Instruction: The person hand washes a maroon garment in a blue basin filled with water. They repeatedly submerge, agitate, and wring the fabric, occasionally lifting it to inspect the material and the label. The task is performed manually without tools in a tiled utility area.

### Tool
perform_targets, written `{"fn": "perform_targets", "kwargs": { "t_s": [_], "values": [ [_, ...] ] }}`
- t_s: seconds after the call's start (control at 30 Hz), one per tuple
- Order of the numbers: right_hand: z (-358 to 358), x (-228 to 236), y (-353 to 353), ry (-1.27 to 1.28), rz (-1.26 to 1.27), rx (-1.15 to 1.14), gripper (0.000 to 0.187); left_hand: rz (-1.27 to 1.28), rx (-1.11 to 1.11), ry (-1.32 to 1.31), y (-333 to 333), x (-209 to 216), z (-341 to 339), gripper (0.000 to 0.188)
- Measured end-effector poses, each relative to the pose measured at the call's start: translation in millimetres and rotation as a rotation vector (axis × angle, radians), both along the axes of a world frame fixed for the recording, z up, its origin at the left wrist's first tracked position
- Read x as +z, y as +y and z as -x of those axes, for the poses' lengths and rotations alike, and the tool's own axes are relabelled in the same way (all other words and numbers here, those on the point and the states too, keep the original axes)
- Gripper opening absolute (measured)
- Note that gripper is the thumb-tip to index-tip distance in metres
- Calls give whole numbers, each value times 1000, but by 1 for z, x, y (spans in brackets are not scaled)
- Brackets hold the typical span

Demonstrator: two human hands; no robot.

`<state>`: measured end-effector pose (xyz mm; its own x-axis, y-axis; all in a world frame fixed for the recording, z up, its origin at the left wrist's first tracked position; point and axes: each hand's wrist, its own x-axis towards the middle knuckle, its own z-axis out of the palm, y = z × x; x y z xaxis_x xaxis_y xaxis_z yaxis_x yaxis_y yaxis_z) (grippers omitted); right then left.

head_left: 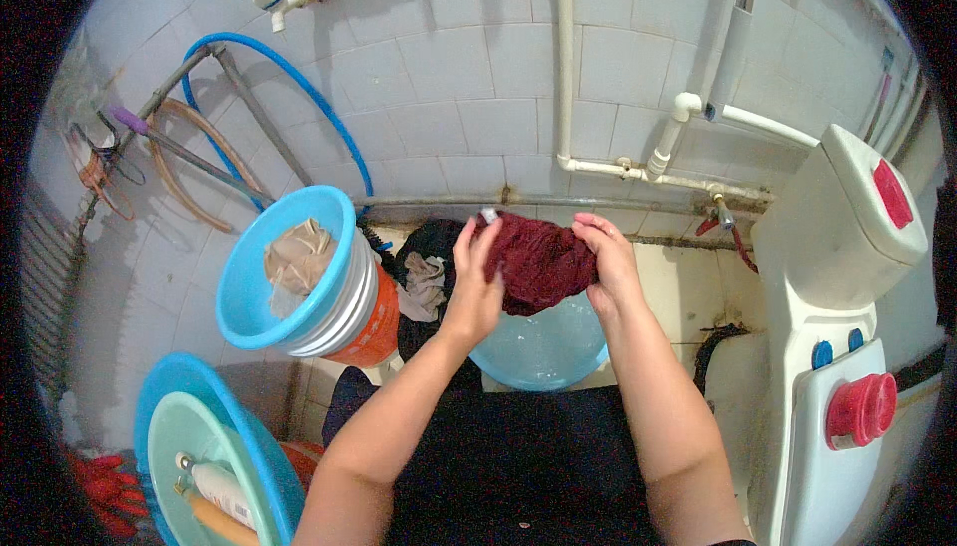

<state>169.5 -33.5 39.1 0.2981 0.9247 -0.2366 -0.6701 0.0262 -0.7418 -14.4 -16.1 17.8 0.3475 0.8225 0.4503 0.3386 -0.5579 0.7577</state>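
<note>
A bunched dark red knit garment [543, 265] with a small white tag hangs between my hands. My left hand [477, 285] grips its left side, fingers curled behind the cloth. On the right edge, my right hand [610, 262] holds it with the thumb and fingers. Directly below is a light blue basin [546, 355] with water in it, partly hidden by the garment and my left hand. Left of the basin, a beige cloth [424, 287] lies against dark fabric [439, 241].
On the left, a blue basin [231, 302] with beige cloth tops a white and orange bucket [371, 319]. Nested basins [164, 376] with a bottle stand nearer. To the right is a toilet [847, 237] with a red lidded container [861, 409] on it. Pipes [566, 67] line the tiled wall.
</note>
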Motion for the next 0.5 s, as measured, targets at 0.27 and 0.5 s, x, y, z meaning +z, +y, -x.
{"fn": "perform_targets", "kwargs": {
  "t_s": [0.27, 0.5],
  "values": [
    [-4, -11, -3, 122, -1, 161, 30, 970, 140, -970, 33, -10, 37, 29],
    [13, -18, -10, 36, 91, 441, 46, 1194, 15, -1310, 44, 3, 51, 35]
  ]
}}
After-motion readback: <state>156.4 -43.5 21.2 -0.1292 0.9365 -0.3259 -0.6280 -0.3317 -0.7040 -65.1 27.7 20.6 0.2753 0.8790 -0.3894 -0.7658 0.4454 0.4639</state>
